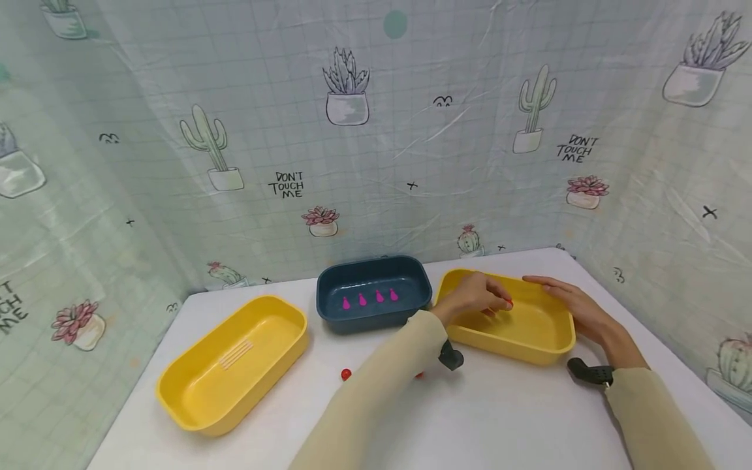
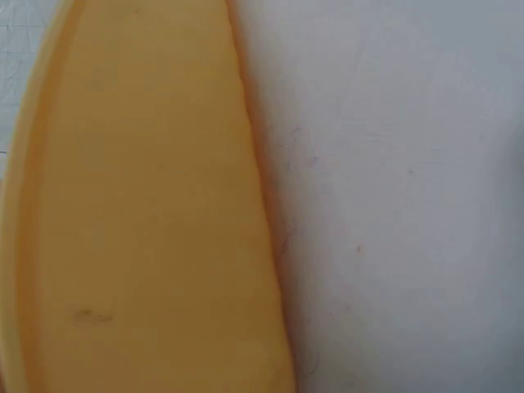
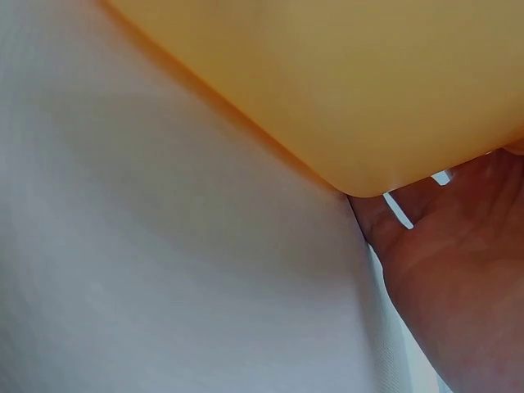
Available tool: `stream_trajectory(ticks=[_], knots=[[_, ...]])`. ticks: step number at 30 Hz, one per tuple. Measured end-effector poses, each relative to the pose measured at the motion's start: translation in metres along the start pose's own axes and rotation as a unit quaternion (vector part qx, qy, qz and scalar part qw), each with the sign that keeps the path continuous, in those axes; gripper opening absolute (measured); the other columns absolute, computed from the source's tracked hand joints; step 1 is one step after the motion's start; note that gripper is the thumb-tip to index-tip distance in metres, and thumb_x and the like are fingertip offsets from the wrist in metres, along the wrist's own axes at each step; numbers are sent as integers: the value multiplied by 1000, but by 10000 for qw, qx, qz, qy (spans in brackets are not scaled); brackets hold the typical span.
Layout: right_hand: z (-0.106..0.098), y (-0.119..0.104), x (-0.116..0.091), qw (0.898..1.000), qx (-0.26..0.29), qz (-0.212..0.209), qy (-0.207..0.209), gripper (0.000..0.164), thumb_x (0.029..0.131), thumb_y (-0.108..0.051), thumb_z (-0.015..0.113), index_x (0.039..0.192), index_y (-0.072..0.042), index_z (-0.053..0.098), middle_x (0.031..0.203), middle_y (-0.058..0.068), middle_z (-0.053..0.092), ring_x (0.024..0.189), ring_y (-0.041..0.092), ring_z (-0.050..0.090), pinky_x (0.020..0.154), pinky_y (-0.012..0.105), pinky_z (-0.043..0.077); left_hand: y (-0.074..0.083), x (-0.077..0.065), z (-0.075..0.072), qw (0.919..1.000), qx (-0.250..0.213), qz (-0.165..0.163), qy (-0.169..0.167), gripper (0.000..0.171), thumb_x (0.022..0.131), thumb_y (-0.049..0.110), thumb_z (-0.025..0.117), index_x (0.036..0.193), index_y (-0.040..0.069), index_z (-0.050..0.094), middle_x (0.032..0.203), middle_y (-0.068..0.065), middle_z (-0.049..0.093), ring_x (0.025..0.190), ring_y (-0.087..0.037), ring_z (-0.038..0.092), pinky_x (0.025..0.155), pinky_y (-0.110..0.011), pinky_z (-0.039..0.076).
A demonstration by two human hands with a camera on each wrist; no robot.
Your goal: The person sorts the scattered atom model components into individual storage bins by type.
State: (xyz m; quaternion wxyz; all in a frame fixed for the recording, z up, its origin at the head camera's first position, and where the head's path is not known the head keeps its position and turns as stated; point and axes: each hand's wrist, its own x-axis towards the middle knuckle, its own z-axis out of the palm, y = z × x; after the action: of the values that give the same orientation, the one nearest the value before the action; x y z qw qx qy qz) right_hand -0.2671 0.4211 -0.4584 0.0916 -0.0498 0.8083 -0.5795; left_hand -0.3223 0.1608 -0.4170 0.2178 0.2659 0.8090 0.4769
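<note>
My left hand point(image 1: 477, 295) reaches over the near left side of the right-hand yellow tray point(image 1: 540, 320) and pinches a small red ball point(image 1: 509, 303) inside it. Along the tray's right end lies my right hand point(image 1: 578, 307), its fingers extended against the outer wall near the rim. In the right wrist view, the palm point(image 3: 458, 270) sits beside the tray's corner point(image 3: 368, 164). The left wrist view holds only the tray's outer wall point(image 2: 155, 196) and the white table, with the left hand out of sight there.
A dark blue tray point(image 1: 376, 320) with several pink pear-shaped pieces point(image 1: 379, 296) stands at the back middle. Another yellow tray point(image 1: 235, 405) at left holds thin pale sticks point(image 1: 235, 354). Red balls point(image 1: 346, 374) lie on the white table point(image 1: 499, 418), one point(image 1: 419, 375) partly behind the left sleeve.
</note>
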Motion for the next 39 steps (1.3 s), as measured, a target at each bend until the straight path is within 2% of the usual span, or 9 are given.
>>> stream_trajectory(ticks=[4,9,16,22,30,39], knots=[[2,0,1,10000,66,11,22,55,112,-43,37,160,-17,38,135,-27,54,115,-3,63,95,21,56,-7,1,5,9998,26,-190,97,5,91,14,79,96,12,81,83,4,70,63,-20,60,65,-24,58],[3,2,2,10000,96,-2,6,54,112,-42,37,160,-18,38,136,-27,53,116,-2,64,96,23,57,-13,1,9,9996,18,-159,239,7,90,10,79,97,9,80,82,3,70,56,-19,54,59,-22,54],[1,3,3,9999,116,2,-17,55,112,-43,36,160,-17,38,136,-28,52,117,-4,61,96,21,56,-15,4,9,9984,491,-227,168,6,87,12,83,90,8,80,72,2,67,59,-15,54,55,-18,46],[1,0,1,10000,89,-35,7,56,112,-44,37,160,-16,38,134,-29,54,116,-5,62,95,20,56,-13,6,11,9969,730,-268,144,6,88,14,82,93,10,80,66,1,59,54,-13,49,52,-17,41],[-1,-1,2,9997,150,-128,-112,55,112,-42,36,161,-15,37,134,-30,54,116,-3,62,95,21,57,-13,8,9,9974,715,-101,51,17,88,12,82,105,8,80,72,2,65,56,-13,52,53,-15,44],[-1,0,0,9999,78,-75,-43,55,112,-42,36,161,-17,37,134,-28,52,116,-3,62,95,21,56,-12,8,10,9991,370,131,-189,23,85,-2,79,108,4,78,75,1,67,59,-13,57,55,-16,51]])
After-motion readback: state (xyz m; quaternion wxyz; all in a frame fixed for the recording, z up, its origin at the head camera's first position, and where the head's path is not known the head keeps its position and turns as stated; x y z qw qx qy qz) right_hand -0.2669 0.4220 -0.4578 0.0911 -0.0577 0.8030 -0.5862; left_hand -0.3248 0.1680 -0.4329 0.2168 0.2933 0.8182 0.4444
